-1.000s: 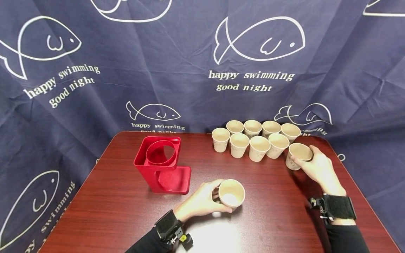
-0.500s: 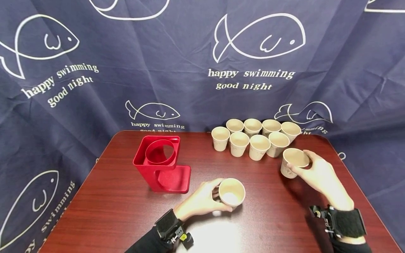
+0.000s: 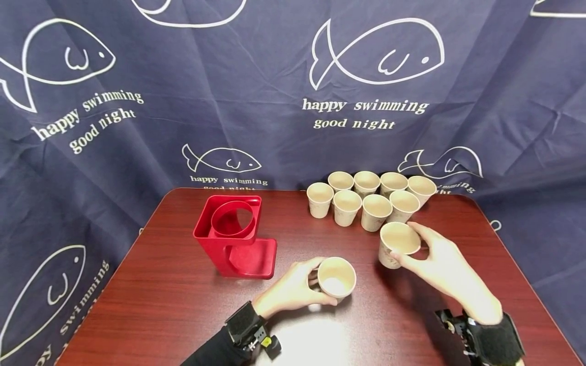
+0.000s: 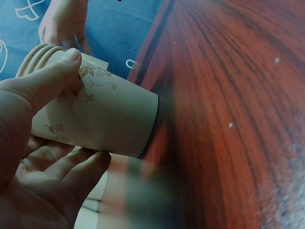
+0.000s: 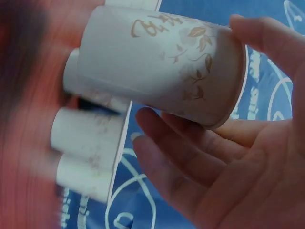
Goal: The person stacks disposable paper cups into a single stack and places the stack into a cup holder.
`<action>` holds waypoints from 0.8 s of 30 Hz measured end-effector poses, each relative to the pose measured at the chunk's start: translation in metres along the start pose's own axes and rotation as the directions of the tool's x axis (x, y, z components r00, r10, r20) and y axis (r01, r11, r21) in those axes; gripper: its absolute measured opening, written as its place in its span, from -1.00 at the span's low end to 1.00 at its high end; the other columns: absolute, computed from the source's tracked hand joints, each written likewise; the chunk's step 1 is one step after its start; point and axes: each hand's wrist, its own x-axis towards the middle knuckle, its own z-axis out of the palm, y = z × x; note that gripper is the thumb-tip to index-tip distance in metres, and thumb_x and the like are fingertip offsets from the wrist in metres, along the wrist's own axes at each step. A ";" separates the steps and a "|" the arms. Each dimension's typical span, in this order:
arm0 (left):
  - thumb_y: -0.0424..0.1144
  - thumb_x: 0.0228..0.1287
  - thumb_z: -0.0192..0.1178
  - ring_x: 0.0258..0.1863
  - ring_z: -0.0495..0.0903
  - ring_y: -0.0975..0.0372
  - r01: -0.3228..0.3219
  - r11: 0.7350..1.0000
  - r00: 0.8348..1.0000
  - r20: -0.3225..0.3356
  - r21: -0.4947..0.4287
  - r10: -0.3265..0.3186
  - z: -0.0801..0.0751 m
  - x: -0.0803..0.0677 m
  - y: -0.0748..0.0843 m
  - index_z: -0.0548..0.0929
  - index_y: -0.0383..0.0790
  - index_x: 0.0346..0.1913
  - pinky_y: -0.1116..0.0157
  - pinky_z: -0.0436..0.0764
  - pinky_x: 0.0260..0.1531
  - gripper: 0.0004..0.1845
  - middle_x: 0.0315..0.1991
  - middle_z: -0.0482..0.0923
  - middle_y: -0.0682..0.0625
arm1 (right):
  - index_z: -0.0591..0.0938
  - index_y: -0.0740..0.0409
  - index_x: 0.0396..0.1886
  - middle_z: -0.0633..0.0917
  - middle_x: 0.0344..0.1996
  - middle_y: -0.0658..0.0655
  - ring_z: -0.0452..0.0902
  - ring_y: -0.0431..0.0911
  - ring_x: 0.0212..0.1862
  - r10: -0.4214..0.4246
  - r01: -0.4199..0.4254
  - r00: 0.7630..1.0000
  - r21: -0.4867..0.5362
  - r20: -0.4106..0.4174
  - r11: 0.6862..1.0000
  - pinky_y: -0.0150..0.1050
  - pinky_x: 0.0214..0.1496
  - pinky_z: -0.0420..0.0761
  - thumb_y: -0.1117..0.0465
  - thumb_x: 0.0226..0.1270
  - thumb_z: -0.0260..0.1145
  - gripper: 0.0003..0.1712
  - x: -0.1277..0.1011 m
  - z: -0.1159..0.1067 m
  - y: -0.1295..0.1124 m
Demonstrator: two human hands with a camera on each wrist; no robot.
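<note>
My left hand grips a paper cup near the middle of the table, thumb on one side and fingers on the other. In the left wrist view several rims show at its mouth, so it looks like a nested stack. To the right, my right hand holds a single floral-printed paper cup between thumb and fingers. This cup is upright and appears raised off the table, its mouth facing up. Behind it stand several more paper cups in two rows.
On the left of the table stands a red plastic holder with a round ring at its top and a flat base. The dark red wooden table meets a blue fish-print curtain at its back edge.
My right hand has carried its paper cup left and toward me, away from the right end of the rows. The left hand and its cup have stayed in place.
</note>
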 end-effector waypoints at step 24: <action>-0.14 -0.02 0.66 0.11 0.66 0.41 0.001 0.999 1.000 0.010 -0.040 -0.001 -0.001 -0.001 0.001 0.55 0.05 0.32 0.39 0.61 0.24 -0.22 0.11 0.71 0.17 | 0.55 -0.03 0.36 0.71 0.09 -0.09 0.63 -0.29 -0.03 -0.269 0.264 0.963 0.129 0.025 0.956 -0.67 0.11 0.46 0.15 -0.03 0.70 -0.12 -0.004 0.001 -0.061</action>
